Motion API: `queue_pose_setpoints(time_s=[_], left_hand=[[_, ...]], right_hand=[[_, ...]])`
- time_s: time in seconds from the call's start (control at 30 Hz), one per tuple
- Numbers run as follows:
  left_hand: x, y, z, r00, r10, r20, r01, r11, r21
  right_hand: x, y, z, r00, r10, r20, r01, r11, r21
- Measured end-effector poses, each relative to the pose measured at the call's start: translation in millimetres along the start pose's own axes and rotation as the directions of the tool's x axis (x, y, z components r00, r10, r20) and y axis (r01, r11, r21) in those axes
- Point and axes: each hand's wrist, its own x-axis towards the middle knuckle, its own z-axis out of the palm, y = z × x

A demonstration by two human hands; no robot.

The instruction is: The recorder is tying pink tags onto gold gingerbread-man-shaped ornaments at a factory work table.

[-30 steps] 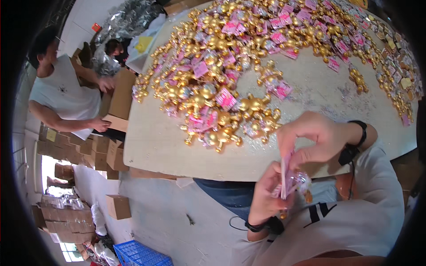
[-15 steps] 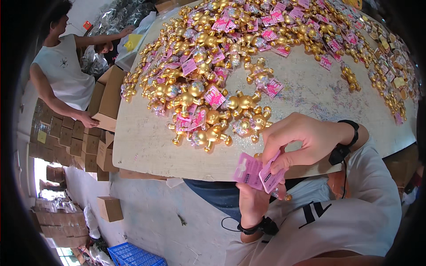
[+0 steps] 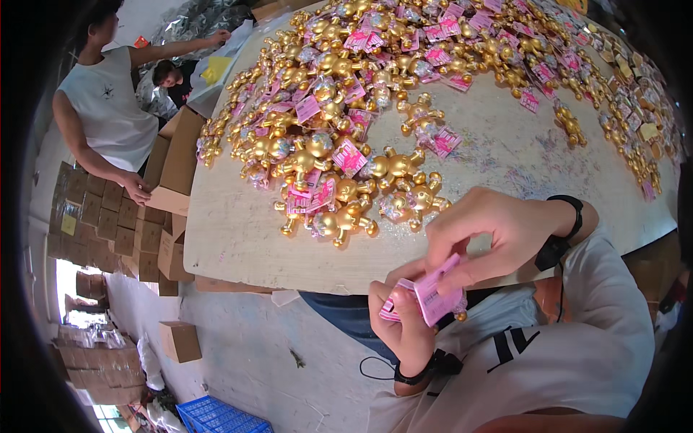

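Note:
Just off the table's near edge, my left hand is closed on pink printed cards, thumb over them. My right hand reaches in from the right and pinches a pink card tag against the others. Small gold knobs show below that tag, probably part of a gold figure; the rest is hidden behind cards and fingers. Nearest to my hands on the table lie gold bear-shaped figures with clear glittery parts and pink tags, at the front of a large heap.
The pale table has a curved near edge and scattered glitter. Smaller trinkets cover its far right. At left a co-worker holds an open carton; another person is behind. Stacked cartons, a lone box and a blue crate stand on the floor.
My left hand has risen and its fingers have wrapped round the cards, which now sit closer together. My right hand stays nearly in place. The co-worker's far arm has stretched out.

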Motion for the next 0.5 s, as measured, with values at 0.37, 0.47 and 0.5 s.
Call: queue_pose_setpoints(time_s=[0.37, 0.47, 0.5], left_hand=[[-0.2, -0.6, 23.4, 0.995, 0.002, 0.099, 0.024, 0.966, -0.256], [2.1, 1.9, 12.0, 0.983, -0.173, 0.064, 0.182, 0.967, -0.179], [3.2, 3.3, 7.7, 0.974, -0.211, 0.085, 0.215, 0.976, -0.033]], right_hand=[[2.0, 0.4, 44.2, 1.000, -0.022, -0.006, 0.022, 0.993, 0.117], [-5.1, 6.9, 12.3, 0.979, 0.198, -0.050, -0.158, 0.890, 0.428], [-6.0, 12.7, -4.1, 0.932, 0.315, -0.178, -0.209, 0.870, 0.448]])
